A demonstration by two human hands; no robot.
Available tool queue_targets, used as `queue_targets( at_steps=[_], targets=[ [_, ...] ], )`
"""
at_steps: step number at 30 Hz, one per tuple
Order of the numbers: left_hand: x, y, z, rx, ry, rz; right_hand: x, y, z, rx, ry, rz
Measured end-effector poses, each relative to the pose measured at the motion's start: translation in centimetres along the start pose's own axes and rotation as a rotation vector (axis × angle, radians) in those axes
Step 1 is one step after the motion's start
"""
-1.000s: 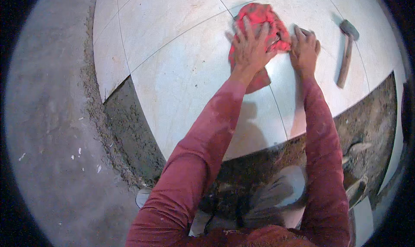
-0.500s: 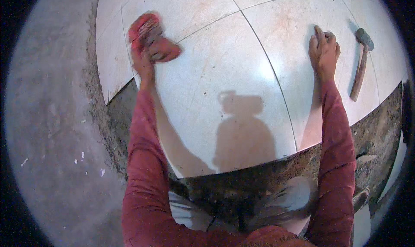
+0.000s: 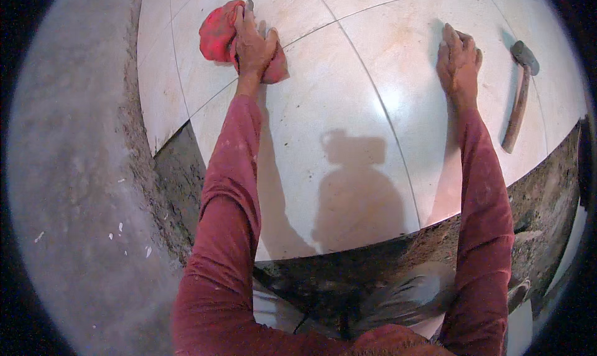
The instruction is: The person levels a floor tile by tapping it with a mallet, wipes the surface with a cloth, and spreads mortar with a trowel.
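Note:
My left hand presses a bunched red cloth onto the large pale floor tiles. Its fingers lie across the cloth, which bulges out on both sides of the hand. To the right, my right hand leans on another tile with bent, slightly parted fingers, and I see nothing in it. A mallet with a dark head and a wooden handle lies just right of that hand. Red sleeves cover both forearms.
Rough grey concrete runs along the left side. Exposed dark mortar and soil border the tiles' near edge, by my knees. A gap of bare bed cuts into the tiles' left corner. My shadow falls on the middle tile.
My left hand has swept the red cloth to the right and slightly farther away. My right hand has shifted a little away from me and left; the mallet lies in place.

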State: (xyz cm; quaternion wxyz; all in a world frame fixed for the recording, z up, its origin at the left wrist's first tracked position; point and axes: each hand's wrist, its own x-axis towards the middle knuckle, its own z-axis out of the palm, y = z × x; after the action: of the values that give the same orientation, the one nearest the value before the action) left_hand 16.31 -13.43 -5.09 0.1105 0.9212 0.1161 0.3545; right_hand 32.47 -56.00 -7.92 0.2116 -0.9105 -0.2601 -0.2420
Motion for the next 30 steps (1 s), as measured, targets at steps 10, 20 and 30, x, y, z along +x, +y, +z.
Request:
queue_targets(
  at_steps=[10,20,30],
  targets=[
    [1.2,-3.7,-2.4,-0.119,-0.078,-0.372,2.2,0.8,1.4,0.017,0.004,0.021],
    [2.3,22.8,11.8,-0.290,-0.141,-0.050,5.7,4.6,3.9,0.586,0.318,0.238],
    [-18.1,32.9,-11.2,-0.210,-0.706,0.184,5.0,5.6,3.3,0.541,0.176,0.301]
  ],
)
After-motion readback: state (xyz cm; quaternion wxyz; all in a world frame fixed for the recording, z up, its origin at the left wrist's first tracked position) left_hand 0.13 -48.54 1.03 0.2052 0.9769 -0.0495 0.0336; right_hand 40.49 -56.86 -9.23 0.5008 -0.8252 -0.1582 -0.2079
